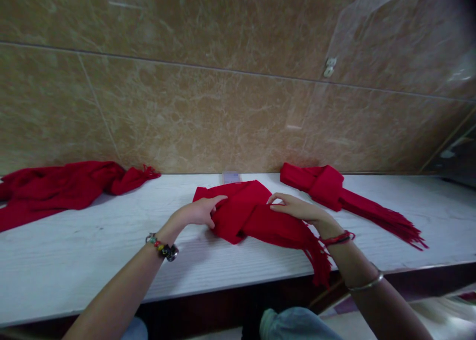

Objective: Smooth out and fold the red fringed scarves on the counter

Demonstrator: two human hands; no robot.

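Note:
A red scarf (238, 211), folded and wrapped over itself, lies on the white bench in front of me. Its fringed tail points right and hangs over the front edge. My left hand (203, 212) grips the left side of the folded part, thumb on top, some fingers hidden by the cloth. At the upper right of the fold, my right hand (293, 207) holds the cloth where the tail comes out, with thumb and fingers curled at its edge.
To the right lies another knotted red scarf (327, 186) with fringe. A loose, crumpled red scarf (82, 183) lies at the left. Behind the middle scarf, a small card (231, 177) rests against the brown marble wall (208, 116). The white bench (122, 253) ends close to my knees.

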